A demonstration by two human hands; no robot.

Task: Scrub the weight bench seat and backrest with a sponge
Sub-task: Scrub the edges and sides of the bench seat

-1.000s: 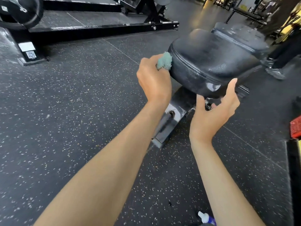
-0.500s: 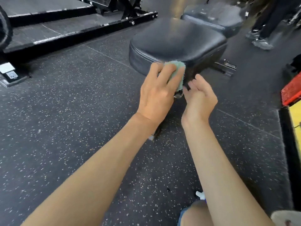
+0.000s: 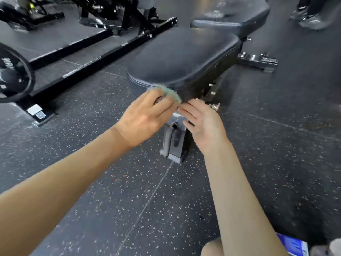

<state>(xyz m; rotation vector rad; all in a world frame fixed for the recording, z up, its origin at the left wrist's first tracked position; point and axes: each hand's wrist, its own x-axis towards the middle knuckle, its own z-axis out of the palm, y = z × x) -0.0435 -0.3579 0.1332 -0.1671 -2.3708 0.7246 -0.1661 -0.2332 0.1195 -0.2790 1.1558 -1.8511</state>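
The sponge (image 3: pixel 170 94) is a small pale-green pad with a nubbly, ridged surface, blurred at its edges; it sits against the front lip of the seat (image 3: pixel 184 60), at the nearest rounded corner; the left hand (image 3: pixel 145 117) lies over it, fingers stretched out fairly straight and pressing it to the padding, whether the thumb hooks beneath cannot be told; the right hand (image 3: pixel 203 122) hangs just beside it, spread wide and holding nothing, palm turned toward the left hand, fingertips close to the sponge under the seat's edge; the seat is a dark padded cushion, smooth with a dull sheen, stitched along its side; beyond it the backrest (image 3: pixel 232 15) lies in line with it, same dark covering; below the hands the black steel bench foot (image 3: pixel 174 143) rests on the floor (image 3: pixel 92 200), dark rubber flecked with pale specks and crossed by thin seams; to the left a black platform rail (image 3: pixel 103 58) runs diagonally, a weight plate (image 3: pixel 13 74) at its near end; a bystander's shoes (image 3: pixel 311 21) stand at far right; something blue (image 3: pixel 293 244) shows at the bottom right corner.
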